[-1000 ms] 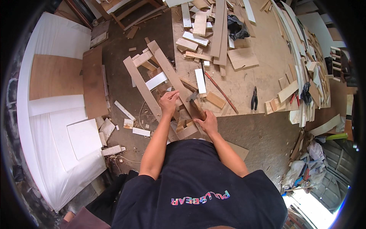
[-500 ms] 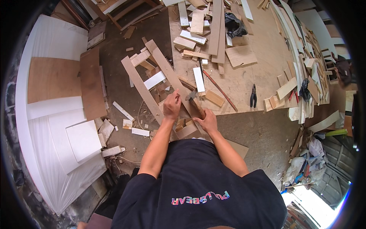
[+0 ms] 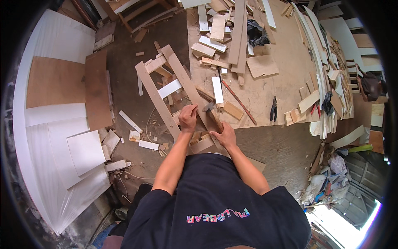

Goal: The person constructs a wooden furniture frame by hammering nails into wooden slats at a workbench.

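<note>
My right hand (image 3: 226,135) grips the wooden handle of a hammer (image 3: 214,118). The hammer's metal head points away from me, beside the right rail of a ladder-like wooden frame (image 3: 182,74). Over that frame, close to the right rail, my left hand (image 3: 188,119) is closed with its fingertips pinched together. Whatever the pinch holds is too small to make out. Two long brown rails make up the frame, with a white crosspiece (image 3: 170,88) and a pale wooden crosspiece (image 3: 155,64) between them. Its near end runs under my hands toward my body.
A plywood worktable (image 3: 290,54) at the right bears wood offcuts, pliers (image 3: 274,109), a red rod (image 3: 239,102) and a black plastic bag (image 3: 257,33). White-wrapped panels (image 3: 62,145) stand at the left. Scraps (image 3: 148,145) litter the floor. Another person (image 3: 371,86) is at the far right.
The view has shifted slightly. My left fingertips have drawn closer together over the rail, while the hammer stays in my right hand in nearly the same place.
</note>
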Available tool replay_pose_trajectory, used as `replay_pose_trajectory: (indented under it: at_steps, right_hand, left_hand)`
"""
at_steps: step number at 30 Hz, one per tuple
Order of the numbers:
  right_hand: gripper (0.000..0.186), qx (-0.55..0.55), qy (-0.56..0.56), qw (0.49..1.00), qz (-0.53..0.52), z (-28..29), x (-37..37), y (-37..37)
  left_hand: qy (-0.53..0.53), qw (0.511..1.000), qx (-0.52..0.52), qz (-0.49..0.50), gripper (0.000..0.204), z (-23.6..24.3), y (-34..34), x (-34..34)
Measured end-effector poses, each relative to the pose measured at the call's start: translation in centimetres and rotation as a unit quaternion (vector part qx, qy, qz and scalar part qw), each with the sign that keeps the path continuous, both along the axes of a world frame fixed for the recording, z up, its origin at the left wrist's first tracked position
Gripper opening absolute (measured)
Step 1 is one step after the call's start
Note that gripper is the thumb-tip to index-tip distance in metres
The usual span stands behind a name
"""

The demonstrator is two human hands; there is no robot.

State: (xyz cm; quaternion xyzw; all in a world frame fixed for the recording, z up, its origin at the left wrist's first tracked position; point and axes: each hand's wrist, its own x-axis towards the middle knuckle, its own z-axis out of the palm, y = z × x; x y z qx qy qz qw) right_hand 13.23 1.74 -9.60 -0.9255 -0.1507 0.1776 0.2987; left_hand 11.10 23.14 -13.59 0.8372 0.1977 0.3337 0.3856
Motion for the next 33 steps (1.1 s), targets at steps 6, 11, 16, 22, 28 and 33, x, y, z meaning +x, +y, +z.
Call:
replay_pose_trajectory:
  at_steps: [6,11,16,22,28,33]
  right_hand:
    - [0.058,-0.002,0.024,1.0,0.014,0.4,0.2,0.3]
    - [0.062,0.004,0.038,0.999,0.022,0.1,0.5,0.3]
    - [0.06,0.014,-0.019,1.0,0.013,0.1,0.2,0.4]
    - [0.045,0.047,-0.023,0.999,-0.011,0.2,0.5,0.5]
    - [0.036,0.076,0.016,0.997,0.03,2.8,-0.2,1.6]
    - [0.033,0.054,0.052,0.996,0.048,4.0,-0.9,3.0]
  left_hand:
    - [-0.003,0.994,-0.094,0.05,0.014,-0.4,-1.2,-0.3]
    - [-0.026,0.998,-0.04,0.046,0.016,-0.9,-1.2,-0.1]
    - [-0.032,0.998,-0.029,0.047,0.018,-1.0,-1.6,0.0]
    - [-0.032,0.996,-0.037,0.069,0.019,-1.3,-2.2,0.1]
    - [-0.028,0.992,-0.077,0.096,0.019,-1.4,-2.3,0.1]
    - [-0.009,0.968,-0.228,0.106,0.024,-1.2,-2.7,0.0]
